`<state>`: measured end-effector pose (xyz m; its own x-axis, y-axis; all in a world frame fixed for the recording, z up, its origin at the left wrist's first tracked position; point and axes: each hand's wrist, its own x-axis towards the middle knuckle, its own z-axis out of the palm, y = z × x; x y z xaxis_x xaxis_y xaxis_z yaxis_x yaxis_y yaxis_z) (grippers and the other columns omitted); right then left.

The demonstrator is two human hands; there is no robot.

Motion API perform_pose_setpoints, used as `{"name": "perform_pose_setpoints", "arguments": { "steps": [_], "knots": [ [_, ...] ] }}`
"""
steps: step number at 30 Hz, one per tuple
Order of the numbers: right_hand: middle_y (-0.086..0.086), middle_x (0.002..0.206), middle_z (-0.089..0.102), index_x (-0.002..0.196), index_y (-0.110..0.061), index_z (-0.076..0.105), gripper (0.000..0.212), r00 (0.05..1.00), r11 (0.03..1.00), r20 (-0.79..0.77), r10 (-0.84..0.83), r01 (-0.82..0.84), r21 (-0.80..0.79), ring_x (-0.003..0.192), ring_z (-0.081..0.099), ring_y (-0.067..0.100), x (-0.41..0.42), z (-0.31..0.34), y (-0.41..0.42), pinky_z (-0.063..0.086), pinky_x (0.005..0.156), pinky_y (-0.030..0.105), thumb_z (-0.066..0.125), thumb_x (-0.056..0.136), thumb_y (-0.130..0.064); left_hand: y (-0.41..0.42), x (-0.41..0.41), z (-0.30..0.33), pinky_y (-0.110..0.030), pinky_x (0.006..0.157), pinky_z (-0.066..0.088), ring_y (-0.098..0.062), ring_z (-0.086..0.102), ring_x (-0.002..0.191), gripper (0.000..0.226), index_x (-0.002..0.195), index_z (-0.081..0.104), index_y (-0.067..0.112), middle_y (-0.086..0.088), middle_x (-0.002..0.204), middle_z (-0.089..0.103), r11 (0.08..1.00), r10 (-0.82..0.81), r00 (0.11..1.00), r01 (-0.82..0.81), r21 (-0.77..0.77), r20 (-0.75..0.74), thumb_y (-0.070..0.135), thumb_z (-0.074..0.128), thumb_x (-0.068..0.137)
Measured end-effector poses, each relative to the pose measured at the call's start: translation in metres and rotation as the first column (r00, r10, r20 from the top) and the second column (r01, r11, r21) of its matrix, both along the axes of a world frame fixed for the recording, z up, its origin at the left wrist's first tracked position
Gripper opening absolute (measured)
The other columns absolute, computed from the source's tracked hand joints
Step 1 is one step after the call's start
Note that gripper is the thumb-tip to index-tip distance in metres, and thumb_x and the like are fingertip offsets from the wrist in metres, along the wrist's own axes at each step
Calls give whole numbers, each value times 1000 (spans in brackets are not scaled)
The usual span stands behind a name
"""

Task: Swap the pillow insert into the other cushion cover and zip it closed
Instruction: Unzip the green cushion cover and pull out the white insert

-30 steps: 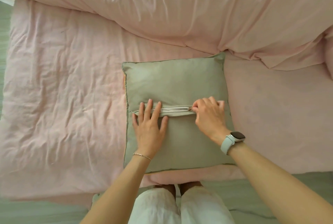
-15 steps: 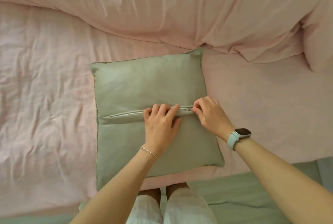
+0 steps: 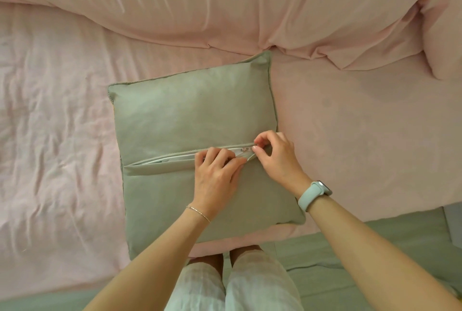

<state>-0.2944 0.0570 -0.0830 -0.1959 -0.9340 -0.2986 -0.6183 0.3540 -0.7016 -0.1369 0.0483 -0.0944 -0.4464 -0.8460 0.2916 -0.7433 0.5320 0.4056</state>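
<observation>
With the green cushion [image 3: 197,150] at the frame's centre, the right hand [image 3: 275,158] pinches the zip pull [image 3: 244,149] while the left hand [image 3: 217,175] grips the flap beside it, so loose fabric may well jam the zip

A: Can you see the pillow insert [image 3: 175,158]?

B: Only a thin white strip in the open zipper. The rest is hidden inside the sage-green cushion cover [image 3: 190,115].

A: And the zipper pull [image 3: 245,149]?

B: It is very small. The right hand [image 3: 276,158] has its fingertips at it, but I cannot tell if they really pinch it.

A: The left hand [image 3: 216,178]?

B: Its fingertips curl into the opening, so they are hidden. It also covers a part of the zipper line.

A: Anything cut off?

B: The pink duvet [image 3: 225,3] passes the top edge, the bed sheet [image 3: 55,135] passes the left edge, and both forearms leave at the bottom.
</observation>
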Motion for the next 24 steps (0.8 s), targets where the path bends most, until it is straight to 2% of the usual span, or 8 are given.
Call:
{"name": "perform_pose_setpoints", "arguments": {
  "steps": [5, 7, 9, 11, 15, 19, 21, 24],
  "knots": [
    [-14, 83, 54, 94, -18, 61, 14, 972, 977, -107, 210, -204, 64, 106, 41, 12, 0, 4, 2, 15, 79, 23, 63, 86, -30, 3, 5, 0, -31, 74, 31, -16, 46, 77, 10, 80, 71, 24, 4, 75, 60, 999, -28, 999, 28, -15, -15, 23, 63, 85],
    [-10, 89, 56, 94, -17, 59, 15, 957, 971, -170, 237, -227, 78, 109, 40, 14, 3, 2, 5, 15, 78, 23, 60, 88, -30, 6, 8, -2, -31, 75, 32, -15, 46, 80, 9, 83, 72, 24, 4, 77, 62, 999, -41, 999, 41, -25, -2, 24, 63, 85],
    [-4, 93, 59, 90, -13, 58, 11, 966, 983, -185, 181, -177, 37, 108, 43, 20, 7, 2, 6, 18, 77, 26, 58, 89, -24, 7, 9, -2, -31, 76, 32, -15, 47, 81, 8, 84, 72, 23, 5, 79, 62, 999, -31, 1000, 31, -37, 0, 23, 64, 85],
    [1, 89, 61, 85, -9, 58, 7, 982, 992, -153, 114, -121, -33, 100, 48, 26, 10, 2, 6, 24, 76, 30, 60, 87, -16, 6, 8, -1, -31, 76, 32, -15, 47, 81, 9, 82, 72, 22, 5, 79, 62, 999, -9, 1000, 8, -40, -14, 22, 64, 85],
    [-1, 82, 60, 80, -6, 62, 4, 996, 998, -68, -51, 48, -40, 95, 51, 28, -1, 4, 5, 33, 79, 36, 65, 82, -8, 4, 7, 2, -30, 76, 31, -15, 46, 82, 14, 79, 72, 22, 4, 77, 63, 1000, -4, 1000, 4, -12, -10, 24, 60, 86],
    [-3, 80, 57, 80, -14, 61, 6, 973, 965, -57, -223, 229, 125, 100, 49, 27, -33, 0, 7, 39, 90, 42, 66, 84, -14, 7, 7, 4, -29, 73, 31, -15, 45, 81, 16, 77, 72, 21, 4, 75, 62, 1000, -14, 1000, 15, 23, -26, 23, 59, 86],
    [-3, 80, 58, 75, -21, 58, 12, 961, 935, -50, -273, 277, 223, 99, 54, 26, -39, -6, 4, 41, 91, 44, 67, 83, -18, 9, 5, 4, -29, 71, 30, -15, 45, 81, 16, 77, 72, 21, 4, 73, 62, 999, -24, 999, 25, 37, -26, 23, 59, 86],
    [0, 86, 64, 75, -21, 58, 12, 945, 890, -77, -316, 324, 322, 97, 58, 25, -36, -13, -7, 44, 89, 41, 67, 83, -22, 9, 2, 5, -28, 71, 29, -15, 44, 80, 17, 76, 73, 21, 4, 72, 61, 998, -19, 1000, 20, 62, -17, 23, 59, 85]
  ]
}}
